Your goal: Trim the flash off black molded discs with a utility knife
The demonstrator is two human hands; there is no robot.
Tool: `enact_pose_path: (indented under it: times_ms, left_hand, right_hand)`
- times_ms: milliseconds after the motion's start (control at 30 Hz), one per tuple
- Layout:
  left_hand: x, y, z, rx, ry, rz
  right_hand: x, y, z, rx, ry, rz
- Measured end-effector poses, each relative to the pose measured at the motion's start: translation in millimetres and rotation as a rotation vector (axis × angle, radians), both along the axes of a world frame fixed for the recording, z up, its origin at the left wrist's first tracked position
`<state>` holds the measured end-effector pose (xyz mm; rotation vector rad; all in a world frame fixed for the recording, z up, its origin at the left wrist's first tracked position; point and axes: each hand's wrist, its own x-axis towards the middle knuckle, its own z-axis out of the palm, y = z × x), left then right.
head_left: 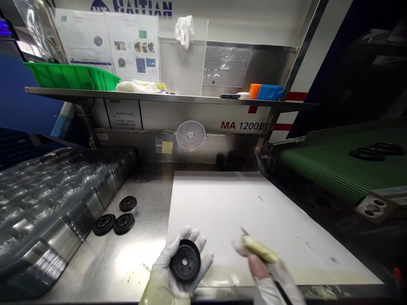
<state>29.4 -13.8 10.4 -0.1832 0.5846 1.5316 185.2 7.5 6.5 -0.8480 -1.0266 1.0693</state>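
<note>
The left hand (pixel 179 287), gloved in white, is turned palm up with its fingers loosely curled, cradling a black disc (pixel 185 271). The disc lies in the palm over the near left edge of a white sheet (pixel 219 203), its face with the central hole turned up. To its right and well apart, the right hand (pixel 269 269) is closed around a slim tool (pixel 244 231), whose tip points far and left over the sheet. This hand is blurred by motion; the thumb looks bare, and a pale yellow cover is on one finger.

The sheet lies on a metal bench (pixel 149 190). Left of it, three ribbed black discs (pixel 124 223) lie in a cluster, two near and one a little farther off. Beyond these, at the far left of the scene, are stacked clear plastic trays (pixel 63 203) with rounded pockets. On the right, a green conveyor belt (pixel 337 169) carries more black rings (pixel 367 153).

Across the far side, a small round fan (pixel 190 135) stands below a metal shelf (pixel 190 98). The shelf bears a green bin (pixel 73 77) at left and a blue container (pixel 269 92) beside an orange one (pixel 254 91) at right.
</note>
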Motion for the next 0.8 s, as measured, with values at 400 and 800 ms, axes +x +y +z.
enact_pose_path:
  times_ms: [400, 800]
  left_hand:
    - [-10.2, -6.7, -15.9, 0.106, 0.072, -0.327]
    - [0.1, -24.9, -10.4, 0.261, 0.232, -0.421]
  right_hand:
    - [20.1, 7.4, -9.2, -0.194, -0.007, 0.319]
    - [-16.2, -20.0, 4.5, -0.332, -0.06, 0.522]
